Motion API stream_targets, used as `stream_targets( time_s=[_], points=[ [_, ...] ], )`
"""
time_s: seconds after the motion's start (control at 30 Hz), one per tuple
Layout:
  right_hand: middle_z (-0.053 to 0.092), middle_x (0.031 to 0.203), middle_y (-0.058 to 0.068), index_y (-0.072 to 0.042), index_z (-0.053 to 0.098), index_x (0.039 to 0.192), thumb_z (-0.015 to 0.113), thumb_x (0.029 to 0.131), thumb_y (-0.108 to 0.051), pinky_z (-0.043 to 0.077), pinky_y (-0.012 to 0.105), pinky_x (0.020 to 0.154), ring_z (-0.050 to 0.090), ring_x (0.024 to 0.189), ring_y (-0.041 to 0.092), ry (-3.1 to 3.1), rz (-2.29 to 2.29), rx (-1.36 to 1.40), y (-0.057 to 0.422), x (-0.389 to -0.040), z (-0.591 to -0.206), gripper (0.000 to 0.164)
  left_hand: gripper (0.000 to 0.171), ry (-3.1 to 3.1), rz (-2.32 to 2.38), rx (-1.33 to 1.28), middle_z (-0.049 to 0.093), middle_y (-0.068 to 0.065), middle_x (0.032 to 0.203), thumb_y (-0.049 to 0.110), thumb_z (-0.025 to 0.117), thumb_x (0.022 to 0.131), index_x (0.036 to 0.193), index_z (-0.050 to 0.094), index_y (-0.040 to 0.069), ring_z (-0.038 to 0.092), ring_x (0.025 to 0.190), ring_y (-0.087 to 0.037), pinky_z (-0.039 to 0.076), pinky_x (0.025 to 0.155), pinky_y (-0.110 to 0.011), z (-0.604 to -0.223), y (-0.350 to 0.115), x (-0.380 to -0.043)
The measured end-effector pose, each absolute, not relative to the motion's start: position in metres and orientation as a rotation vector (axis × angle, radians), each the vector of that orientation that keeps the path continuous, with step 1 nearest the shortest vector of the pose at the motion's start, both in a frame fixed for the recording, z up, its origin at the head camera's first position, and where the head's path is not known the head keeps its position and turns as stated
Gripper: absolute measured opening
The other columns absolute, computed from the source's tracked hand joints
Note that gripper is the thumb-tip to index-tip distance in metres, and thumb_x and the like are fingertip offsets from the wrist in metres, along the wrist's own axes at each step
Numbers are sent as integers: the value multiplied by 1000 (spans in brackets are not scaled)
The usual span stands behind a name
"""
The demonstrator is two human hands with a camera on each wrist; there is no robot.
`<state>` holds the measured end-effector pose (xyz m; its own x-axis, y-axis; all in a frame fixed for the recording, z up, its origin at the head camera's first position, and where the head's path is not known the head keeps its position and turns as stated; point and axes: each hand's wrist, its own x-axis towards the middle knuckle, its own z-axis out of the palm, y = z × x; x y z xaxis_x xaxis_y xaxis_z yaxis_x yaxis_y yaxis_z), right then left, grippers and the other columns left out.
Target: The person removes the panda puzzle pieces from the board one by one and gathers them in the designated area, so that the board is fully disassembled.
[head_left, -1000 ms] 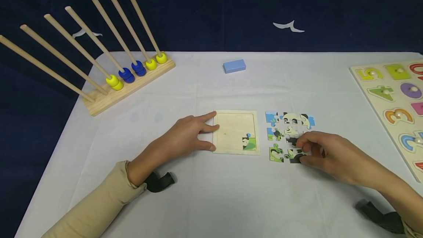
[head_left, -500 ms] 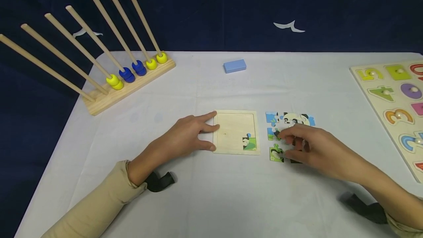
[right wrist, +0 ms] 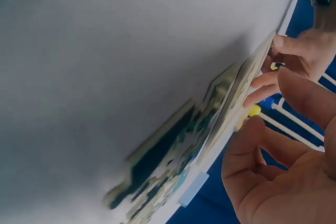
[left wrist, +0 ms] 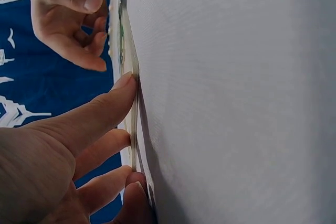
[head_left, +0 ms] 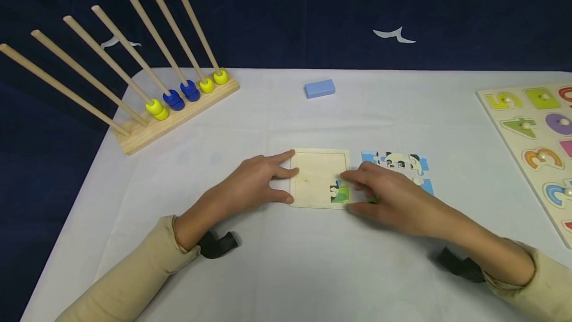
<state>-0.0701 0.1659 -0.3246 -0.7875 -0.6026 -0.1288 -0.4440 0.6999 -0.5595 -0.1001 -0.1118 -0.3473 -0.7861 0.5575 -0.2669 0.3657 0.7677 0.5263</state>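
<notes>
A square wooden puzzle tray [head_left: 315,173] lies flat on the table, with one green panda puzzle piece [head_left: 342,196] in its lower right corner. My left hand [head_left: 250,182] touches the tray's left edge with spread fingers and thumb; the left wrist view shows these fingertips [left wrist: 126,81] along the rim. Over the tray's right edge hovers my right hand [head_left: 393,195], thumb and forefinger apart. Nothing shows between those fingers in the right wrist view. Loose panda puzzle pieces [head_left: 399,164] lie right of the tray, the lower ones mostly hidden under my right hand.
At the back left stands a wooden peg abacus [head_left: 187,113] with yellow and blue beads and tall rods. A blue block [head_left: 319,89] lies behind the tray. A number peg board [head_left: 514,145] is at the right edge. A dark blue curtain [head_left: 277,19] hangs behind the white-covered table.
My right hand has moved left from the loose puzzle pieces to the tray's right edge, with its fingers spread apart. The left hand stays at the tray's left edge.
</notes>
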Motion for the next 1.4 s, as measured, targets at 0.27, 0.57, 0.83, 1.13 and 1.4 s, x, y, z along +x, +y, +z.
stream_targets(
  time_s=[0.27,0.57,0.83,1.13,1.4],
  points=[
    [54,100,1,1,56,137,78,86,-19,39,27,61,45,76,13,2538,-601,-780,155,-77,-327,58,64,2541,639,692,33,-3,158,28,85,79,136,60,14,43,135,-33,37,106,-45,-346,-111,-101],
    [50,92,0,-2,67,125,79,84,-14,40,27,61,44,73,12,2589,-607,-815,154,-78,-330,44,65,2537,625,683,32,-2,158,29,85,78,137,59,15,42,136,-33,37,106,-46,-345,-110,-101],
    [54,102,-2,-10,67,116,79,83,-9,43,34,72,49,85,14,2623,-782,-824,156,-77,-331,35,65,2532,612,672,31,-1,159,31,84,80,138,58,16,41,136,-33,36,107,-46,-345,-110,-101],
    [54,75,-8,-17,58,100,73,86,0,42,28,64,51,70,12,2539,-876,-773,155,-80,-331,27,65,2540,613,694,33,-3,158,30,85,79,137,59,15,44,135,-33,38,105,-45,-346,-111,-101],
    [55,80,-9,-17,58,100,69,87,6,43,28,65,51,73,11,2520,-934,-797,155,-80,-333,28,64,2541,616,690,33,-2,158,31,84,80,137,59,15,44,134,-32,38,105,-44,-347,-112,-101]
  ],
)
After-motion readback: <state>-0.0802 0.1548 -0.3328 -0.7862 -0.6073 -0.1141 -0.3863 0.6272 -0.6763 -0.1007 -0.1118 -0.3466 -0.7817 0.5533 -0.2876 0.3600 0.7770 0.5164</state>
